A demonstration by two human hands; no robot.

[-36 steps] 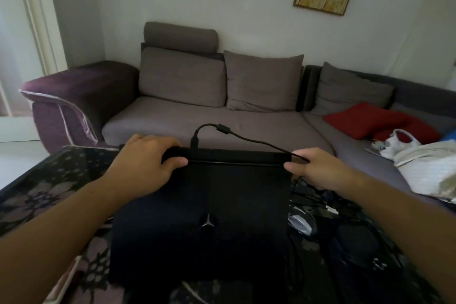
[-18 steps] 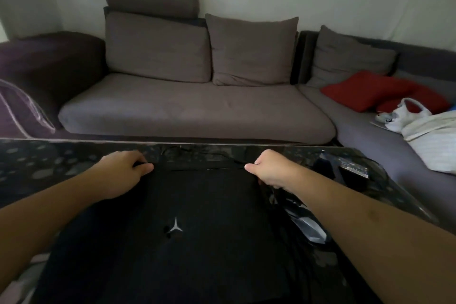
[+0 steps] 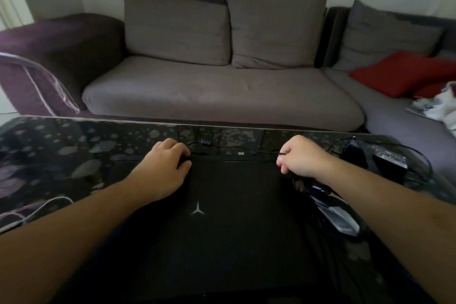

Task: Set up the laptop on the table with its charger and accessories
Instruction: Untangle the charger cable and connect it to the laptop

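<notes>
Closed black laptop [image 3: 212, 224] lying flat on the dark, flower-patterned glass surface [image 3: 61, 155], lid down, spanning the space between both hands and running back toward the body. Left hand [image 3: 164, 168] draped over the far left corner of the lid, fingers curled down over the rear edge, apparently gripping it; most likely to steady or square the machine against the surface. Right hand [image 3: 302, 158] at the far right corner, fingers curled in, seemingly pinching a thin black cable [image 3: 259, 153] that runs along the rear edge between the two hands; whether also touching the lid, hard to tell. Probably held that way to keep the lead clear of the hinge while the laptop settles. Matte black lid, plain apart from a small pale three-pointed emblem [image 3: 197, 208] nearer the body than either hand, with a thin bright line along the rear edge. Charger brick [image 3: 389, 155] beyond and outward of the right hand, its cord looping loosely around it. Grey and black mouse [image 3: 338, 219] just under the right forearm, beside the laptop's right edge. Pale thin cord [image 3: 34, 212] trailing outward of the left forearm. Lid not yet opened, so setup judged to be at an early stage.
</notes>
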